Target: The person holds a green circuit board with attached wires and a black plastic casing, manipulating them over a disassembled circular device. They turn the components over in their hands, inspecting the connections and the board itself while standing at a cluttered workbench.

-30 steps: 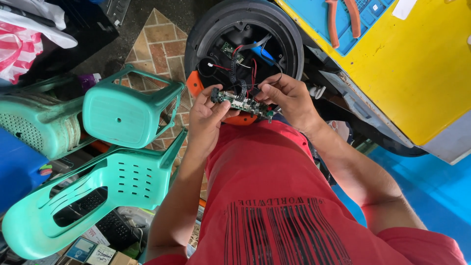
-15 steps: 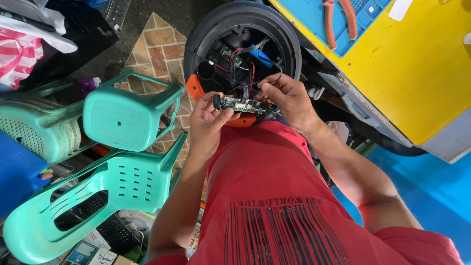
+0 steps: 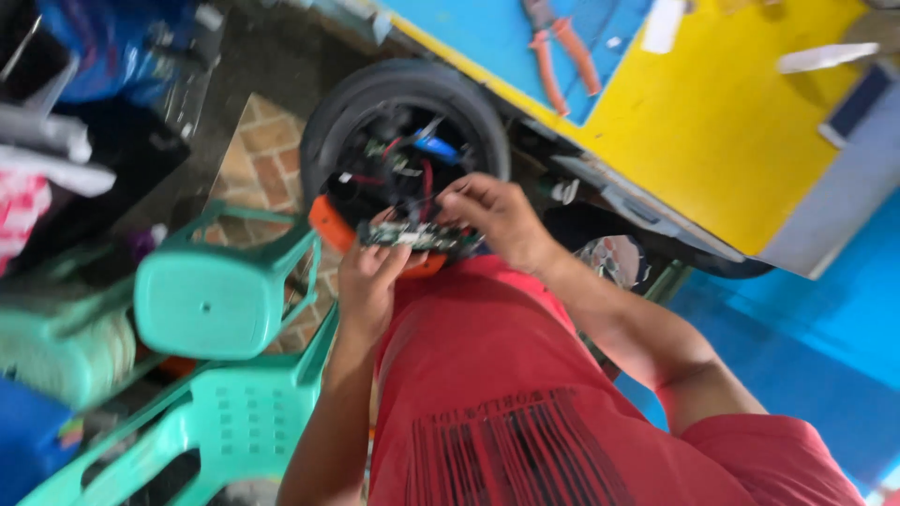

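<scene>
A green circuit board [image 3: 415, 237] is held between both my hands in front of my red shirt. My left hand [image 3: 370, 279] grips its left end from below. My right hand [image 3: 495, 217] pinches its right end from above. Just beyond the board lies a black wheel [image 3: 403, 103] with its hub open, showing red and black wires and a blue part inside. An orange piece [image 3: 330, 223] sits at the wheel's lower left edge. The picture is blurred by motion.
Teal plastic chairs [image 3: 220, 300] stand at the left, over a brick-patterned floor [image 3: 267, 155]. A yellow and blue table [image 3: 712, 103] runs across the upper right, with orange-handled pliers [image 3: 562, 52] on it. Bags and cloth pile up at far left.
The view has shifted and blurred, so the wheel and hands sit lower and more to the left in frame. Both hands keep their hold on the circuit board by the wheel.
</scene>
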